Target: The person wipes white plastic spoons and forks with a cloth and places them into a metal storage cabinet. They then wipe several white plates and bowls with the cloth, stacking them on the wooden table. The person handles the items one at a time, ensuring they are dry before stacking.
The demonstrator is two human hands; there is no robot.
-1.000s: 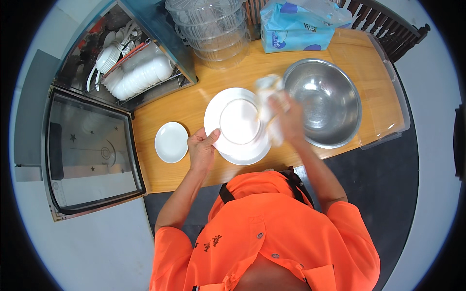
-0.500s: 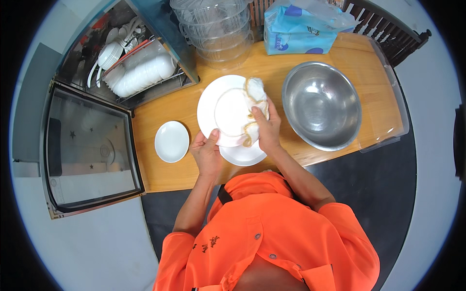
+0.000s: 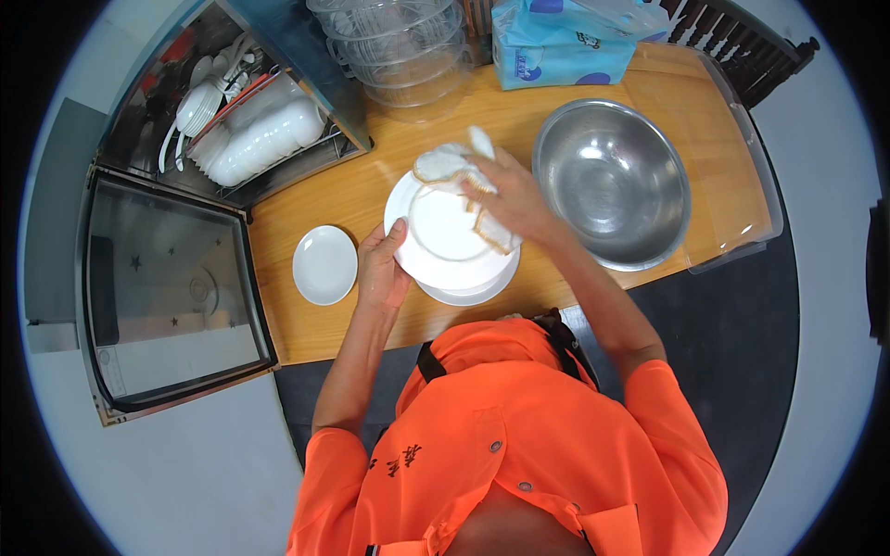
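My left hand [image 3: 383, 264] grips the left edge of a round white plate [image 3: 451, 227], thumb on top and fingers beneath. A white cloth with yellow edging [image 3: 443, 165] lies bunched over the far right part of that plate. My right hand [image 3: 514, 195] is closed on the cloth and presses it against the plate's face. Under the held plate, the rim of another white plate [image 3: 475, 296] shows toward me; the rest of it is covered. Off to the left, a small white dish [image 3: 324, 265] rests on the wooden table.
Right of the plate stands a big steel basin [image 3: 612, 185]. At the far left is a cabinet with its glass door [image 3: 176, 287] swung open, holding white bowls [image 3: 264, 144] and spoons. Stacked clear containers [image 3: 403, 56] and a blue tissue pack [image 3: 565, 51] stand at the back.
My right hand has slid the cloth from the plate's right edge up to its far rim. The held plate has tilted and shifted slightly right, and the left hand has moved up its edge.
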